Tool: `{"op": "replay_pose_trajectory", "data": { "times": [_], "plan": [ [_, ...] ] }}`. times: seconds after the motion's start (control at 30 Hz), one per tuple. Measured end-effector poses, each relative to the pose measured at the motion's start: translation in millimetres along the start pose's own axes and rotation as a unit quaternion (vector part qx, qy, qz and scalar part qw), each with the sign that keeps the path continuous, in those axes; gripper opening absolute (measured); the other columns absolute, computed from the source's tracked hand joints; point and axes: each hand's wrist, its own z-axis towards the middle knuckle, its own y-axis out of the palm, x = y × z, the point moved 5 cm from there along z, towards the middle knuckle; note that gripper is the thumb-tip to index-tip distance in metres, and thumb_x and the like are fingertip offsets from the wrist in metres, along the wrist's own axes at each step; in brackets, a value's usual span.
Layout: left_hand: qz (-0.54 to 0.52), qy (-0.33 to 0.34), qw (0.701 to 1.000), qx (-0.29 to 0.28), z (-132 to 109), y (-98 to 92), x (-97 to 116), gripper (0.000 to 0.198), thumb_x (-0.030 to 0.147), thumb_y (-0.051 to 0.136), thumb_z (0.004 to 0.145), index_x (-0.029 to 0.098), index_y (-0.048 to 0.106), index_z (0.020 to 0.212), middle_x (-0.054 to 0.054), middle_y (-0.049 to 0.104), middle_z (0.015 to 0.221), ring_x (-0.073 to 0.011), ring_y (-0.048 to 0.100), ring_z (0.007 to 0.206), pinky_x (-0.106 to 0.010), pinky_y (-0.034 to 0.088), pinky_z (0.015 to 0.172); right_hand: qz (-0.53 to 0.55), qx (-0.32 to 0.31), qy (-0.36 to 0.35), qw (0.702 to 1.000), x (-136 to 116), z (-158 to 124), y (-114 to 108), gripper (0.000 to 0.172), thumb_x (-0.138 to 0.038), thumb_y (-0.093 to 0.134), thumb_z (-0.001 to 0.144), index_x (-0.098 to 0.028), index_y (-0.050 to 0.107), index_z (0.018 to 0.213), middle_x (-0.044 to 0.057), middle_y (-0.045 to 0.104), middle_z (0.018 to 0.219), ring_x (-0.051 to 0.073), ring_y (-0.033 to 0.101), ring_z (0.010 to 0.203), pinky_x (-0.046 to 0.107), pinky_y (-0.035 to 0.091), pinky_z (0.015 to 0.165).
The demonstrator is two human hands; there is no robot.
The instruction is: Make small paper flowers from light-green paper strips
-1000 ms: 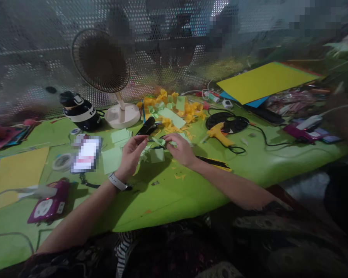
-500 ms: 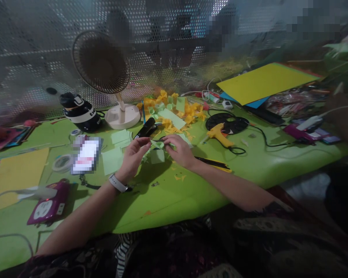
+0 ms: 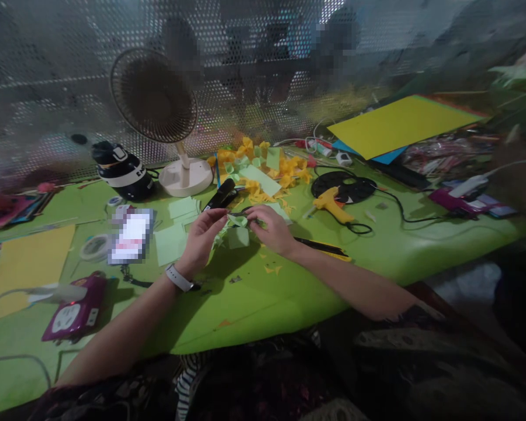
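Between my two hands is a small curled piece of light green paper (image 3: 236, 220). My left hand (image 3: 201, 237), with a pale watch band at the wrist, pinches its left end. Fingers of my right hand (image 3: 269, 228) are closed on its right side. Square green paper pieces (image 3: 170, 242) lie left of my left hand, and another green square (image 3: 238, 237) sits just below the fingers. Behind my hands is a black stapler-like tool (image 3: 221, 195). Beyond it spreads a pile of orange-yellow paper pieces (image 3: 249, 149) mixed with green ones.
A white fan (image 3: 185, 176) and a dark bottle (image 3: 125, 172) stand at the back left. A phone (image 3: 131, 237), tape roll (image 3: 95, 247) and purple power strip (image 3: 74, 310) lie left. A yellow glue gun (image 3: 335, 206), black-and-yellow cutter (image 3: 322, 248) and yellow sheets (image 3: 403, 126) are right.
Hardly anything differs. Both hands stay in place on the green paper, with at most a slight shift of the fingers.
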Motion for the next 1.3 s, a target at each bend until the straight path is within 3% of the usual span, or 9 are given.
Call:
{"op": "replay_pose_trajectory", "data": {
  "times": [0.6,0.73,0.9,1.0,1.07,1.17,1.3],
  "plan": [
    [0.029,0.003,0.999,-0.015,-1.5,2.7,3.4,0.03,0.031,0.083,0.07,0.019,0.074,0.095,-0.006,0.073,0.102,-0.0165,0.064,0.092,-0.03,0.05,0.087,-0.006,-0.013,-0.005,1.0,-1.4,-0.2,-0.4,0.011,-0.012,0.061,0.091,-0.021,0.067,0.09,0.009,0.072,0.105,0.025,0.065,0.103,0.049,0.052,0.092],
    [0.07,-0.006,0.997,-0.034,-2.2,2.8,2.4,0.03,0.027,0.079,0.071,0.018,0.073,0.1,-0.008,0.074,0.106,-0.0184,0.067,0.092,-0.032,0.052,0.083,-0.043,-0.022,-0.025,0.999,-3.0,-0.8,-0.7,0.011,-0.015,0.059,0.093,-0.022,0.068,0.093,0.009,0.071,0.109,0.027,0.064,0.108,0.05,0.052,0.093],
    [0.144,-0.014,0.985,-0.096,-2.2,6.5,-3.4,0.036,0.026,0.076,0.073,0.018,0.076,0.108,-0.011,0.076,0.112,-0.0225,0.069,0.096,-0.036,0.054,0.086,-0.099,-0.046,-0.056,0.992,-10.6,-0.7,0.4,0.013,-0.016,0.057,0.093,-0.022,0.069,0.092,0.01,0.071,0.111,0.028,0.063,0.109,0.054,0.049,0.099],
    [0.191,0.017,0.978,-0.08,-0.1,3.6,-4.2,0.03,0.026,0.076,0.072,0.019,0.08,0.101,-0.009,0.078,0.104,-0.023,0.07,0.092,-0.036,0.054,0.085,-0.086,-0.05,-0.061,0.993,-14.6,-0.4,1.0,0.012,-0.017,0.057,0.093,-0.02,0.068,0.094,0.011,0.071,0.113,0.028,0.062,0.11,0.055,0.047,0.102],
    [0.199,0.026,0.978,-0.061,1.0,0.8,-3.6,0.028,0.027,0.076,0.073,0.02,0.081,0.1,-0.008,0.079,0.1,-0.0219,0.069,0.086,-0.034,0.054,0.079,-0.044,-0.035,-0.04,0.998,-15.2,0.8,-2.7,0.014,-0.019,0.059,0.091,-0.02,0.068,0.102,0.012,0.069,0.118,0.028,0.061,0.114,0.054,0.046,0.105],
    [0.154,0.012,0.987,-0.035,1.8,-2.7,-2.3,0.031,0.034,0.078,0.074,0.018,0.081,0.101,-0.008,0.079,0.095,-0.019,0.068,0.078,-0.031,0.053,0.072,0.067,0.004,0.05,0.996,-8.4,3.8,-12.5,0.025,-0.023,0.062,0.088,-0.02,0.064,0.113,0.011,0.066,0.126,0.026,0.059,0.119,0.05,0.047,0.107],
    [0.093,-0.008,0.996,-0.013,1.5,-3.5,-1.0,0.036,0.042,0.084,0.071,0.019,0.081,0.099,-0.007,0.079,0.093,-0.0188,0.069,0.083,-0.032,0.053,0.081,0.222,-0.02,0.194,0.955,4.5,5.3,-12.5,0.02,-0.027,0.06,0.087,-0.019,0.066,0.104,0.008,0.071,0.109,0.021,0.066,0.102,0.041,0.053,0.095]
  ]
}}
